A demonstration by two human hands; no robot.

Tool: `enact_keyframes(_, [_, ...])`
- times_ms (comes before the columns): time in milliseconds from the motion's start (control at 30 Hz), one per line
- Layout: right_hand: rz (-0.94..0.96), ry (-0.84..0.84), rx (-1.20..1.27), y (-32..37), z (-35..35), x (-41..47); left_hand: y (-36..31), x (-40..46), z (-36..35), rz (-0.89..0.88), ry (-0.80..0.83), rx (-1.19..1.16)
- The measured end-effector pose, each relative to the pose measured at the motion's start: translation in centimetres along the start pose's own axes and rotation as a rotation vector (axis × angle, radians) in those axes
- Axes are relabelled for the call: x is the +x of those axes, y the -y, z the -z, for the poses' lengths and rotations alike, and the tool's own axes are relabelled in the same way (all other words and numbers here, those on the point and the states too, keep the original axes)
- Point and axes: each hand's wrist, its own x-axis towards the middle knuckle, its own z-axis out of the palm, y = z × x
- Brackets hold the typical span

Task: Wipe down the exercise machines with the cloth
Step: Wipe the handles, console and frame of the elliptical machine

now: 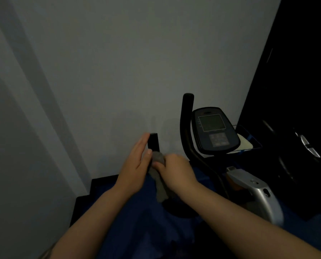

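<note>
An exercise bike stands before me in dim light, with a dark console (214,130) and a silver frame (256,191). Its near black handlebar grip (153,142) rises between my hands. My right hand (176,171) grips a grey cloth (159,182) wrapped around that grip below its top. My left hand (137,165) lies against the grip's left side with straight fingers, its thumb touching the cloth. The far handlebar (187,128) curves up left of the console.
A plain grey wall (118,71) fills the view behind the bike. A large black object (295,109) stands at the right. A wire basket (249,141) with something pale in it sits behind the console. The floor below is dark blue.
</note>
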Motion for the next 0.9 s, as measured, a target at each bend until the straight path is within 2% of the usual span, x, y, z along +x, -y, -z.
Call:
enact_keyframes(133, [0.018, -0.137, 0.248, 0.1, -1.0, 1.5, 0.5, 1.0, 0.2, -0.016, -0.017, -0.027])
enact_keyframes(233, [0.069, -0.139, 0.255, -0.4, -1.5, 1.4, 1.1, 0.9, 0.4, -0.035, 0.009, -0.028])
enact_keyframes(367, [0.137, -0.278, 0.330, 0.5, -1.0, 3.4, 1.3, 1.0, 0.6, -0.041, 0.012, -0.066])
enact_keyframes(567, [0.147, -0.230, 0.415, -0.4, -1.1, 3.0, 1.4, 1.1, 0.8, -0.058, 0.022, -0.087])
enact_keyframes(667, [0.157, -0.264, 0.478, 0.2, -0.7, 3.5, 1.2, 1.1, 0.5, -0.076, 0.007, -0.090])
enact_keyframes(733, [0.140, -0.285, 0.462, 0.0, -1.8, 2.7, 1.3, 1.0, 0.4, -0.059, 0.013, -0.098])
enact_keyframes(833, [0.104, -0.220, 0.380, -0.5, -1.3, 2.6, 1.5, 0.7, 0.0, -0.046, 0.010, -0.090])
enact_keyframes(900, [0.126, -0.261, 0.384, 0.1, -0.2, 3.7, 1.3, 0.7, -0.3, -0.032, -0.003, -0.097])
